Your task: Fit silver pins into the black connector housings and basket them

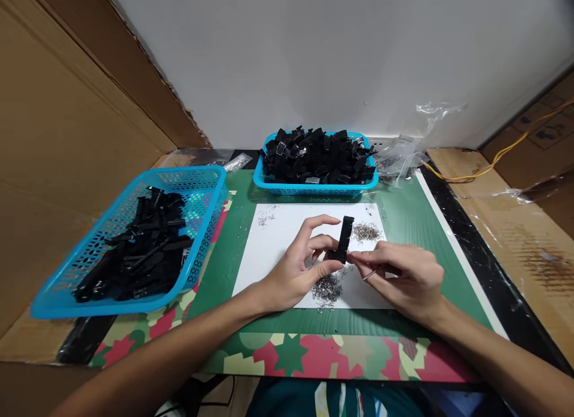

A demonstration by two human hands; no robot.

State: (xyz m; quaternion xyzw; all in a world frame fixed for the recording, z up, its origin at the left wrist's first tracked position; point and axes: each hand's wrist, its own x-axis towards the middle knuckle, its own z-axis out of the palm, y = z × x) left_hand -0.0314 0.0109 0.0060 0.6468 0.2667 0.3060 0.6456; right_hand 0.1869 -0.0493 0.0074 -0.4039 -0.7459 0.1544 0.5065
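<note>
Over the white paper sheet (264, 264), the left hand (299, 264) pinches one black plastic piece (345, 235) nearly upright, maybe so the right hand (406, 273), closed round one thin silver rod (370, 274), can reach it. Two heaps and one scatter of tiny silver wires (327, 290) lie on the sheet, likely kept handy; two blue plastic baskets (314, 189), behind and left of it, hold many black parts (323, 157)

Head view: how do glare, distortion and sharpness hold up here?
In the head view, the left blue basket looks stretched toward the lower left corner; in the head view, small glints sit on the clear plastic bag; in the head view, the black piece in the left hand reads dark, with little surface detail.
</note>
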